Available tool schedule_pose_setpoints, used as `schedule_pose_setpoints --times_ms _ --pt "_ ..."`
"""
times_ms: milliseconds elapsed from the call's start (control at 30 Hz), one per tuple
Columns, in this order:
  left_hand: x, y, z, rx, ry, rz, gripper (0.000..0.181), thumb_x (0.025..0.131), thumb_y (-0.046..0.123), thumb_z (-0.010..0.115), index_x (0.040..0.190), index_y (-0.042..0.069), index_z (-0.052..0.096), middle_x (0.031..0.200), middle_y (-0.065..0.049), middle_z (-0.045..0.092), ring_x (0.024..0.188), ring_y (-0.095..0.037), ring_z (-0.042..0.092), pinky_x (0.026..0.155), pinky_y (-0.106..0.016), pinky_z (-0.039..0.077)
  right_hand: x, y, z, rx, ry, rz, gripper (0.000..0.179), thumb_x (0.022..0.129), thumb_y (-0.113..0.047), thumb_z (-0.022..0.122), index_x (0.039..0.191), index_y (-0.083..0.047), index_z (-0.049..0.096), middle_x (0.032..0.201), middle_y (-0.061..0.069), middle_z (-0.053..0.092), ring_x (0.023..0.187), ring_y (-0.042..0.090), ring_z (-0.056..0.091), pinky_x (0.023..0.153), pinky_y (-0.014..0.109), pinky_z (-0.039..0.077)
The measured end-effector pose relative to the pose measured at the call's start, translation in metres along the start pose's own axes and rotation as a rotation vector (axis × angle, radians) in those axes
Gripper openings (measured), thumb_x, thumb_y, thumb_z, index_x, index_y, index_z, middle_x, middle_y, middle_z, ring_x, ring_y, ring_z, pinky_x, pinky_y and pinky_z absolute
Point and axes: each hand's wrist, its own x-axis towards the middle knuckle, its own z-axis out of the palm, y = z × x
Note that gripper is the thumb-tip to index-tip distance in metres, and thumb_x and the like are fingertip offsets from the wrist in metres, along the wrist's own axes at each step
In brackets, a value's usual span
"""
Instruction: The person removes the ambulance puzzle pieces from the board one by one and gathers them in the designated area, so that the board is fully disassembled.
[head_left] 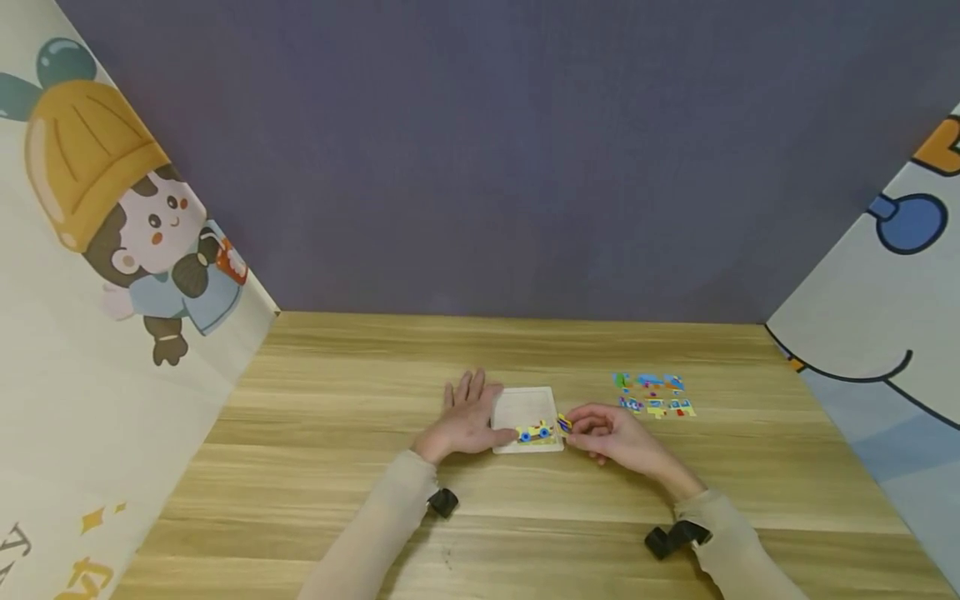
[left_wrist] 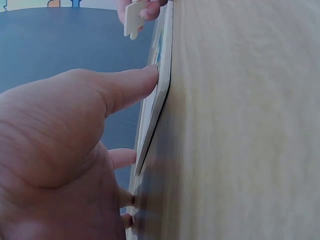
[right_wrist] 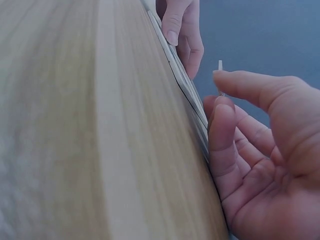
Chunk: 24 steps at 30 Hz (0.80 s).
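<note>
A shallow pale puzzle tray (head_left: 522,406) lies on the table, with joined yellow and blue puzzle pieces (head_left: 536,432) along its near side. My left hand (head_left: 468,421) is spread at the tray's left edge, fingers straight, its thumb resting on the pieces. Between thumb and fingers, my right hand (head_left: 611,435) pinches a puzzle piece (head_left: 565,424) beside the tray's right edge. In the left wrist view that piece (left_wrist: 133,20) shows its plain back and a knob. From the right wrist only its thin edge (right_wrist: 220,65) shows above the thumb.
Several loose puzzle pieces (head_left: 654,395) lie in two rows on the wooden table (head_left: 360,358), right of the tray and beyond my right hand. A dark panel (head_left: 517,167) rises at the table's back, and printed walls stand at both sides.
</note>
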Motion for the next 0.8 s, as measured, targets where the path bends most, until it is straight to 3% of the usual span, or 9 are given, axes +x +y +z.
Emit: schedule_pose_setpoints --times_ms 300,800 --pt "-0.0053 0.0022 -0.0049 0.005 0.018 0.012 0.085 0.099 0.052 0.069 0.166 0.013 0.034 0.178 -0.024 0.001 0.167 -0.043 -0.004 0.132 -0.067 -0.005 -0.0017 -0.0059 0.0001 -0.020 -0.005 0.002 0.044 0.097 -0.016 0.078 0.132 0.007 0.063 0.106 0.016 0.073 0.068 0.009 0.062 0.056 0.026 0.055" --pt "-0.0062 0.0020 -0.0031 -0.013 0.014 0.012 0.086 0.099 0.053 0.068 0.166 0.014 0.033 0.179 -0.024 -0.001 0.167 -0.042 -0.006 0.132 -0.066 -0.008 -0.0096 -0.0002 -0.0078 -0.020 0.008 0.003 0.045 0.097 -0.014 0.079 0.132 0.008 0.062 0.105 0.013 0.073 0.068 0.008 0.063 0.056 0.025 0.055"
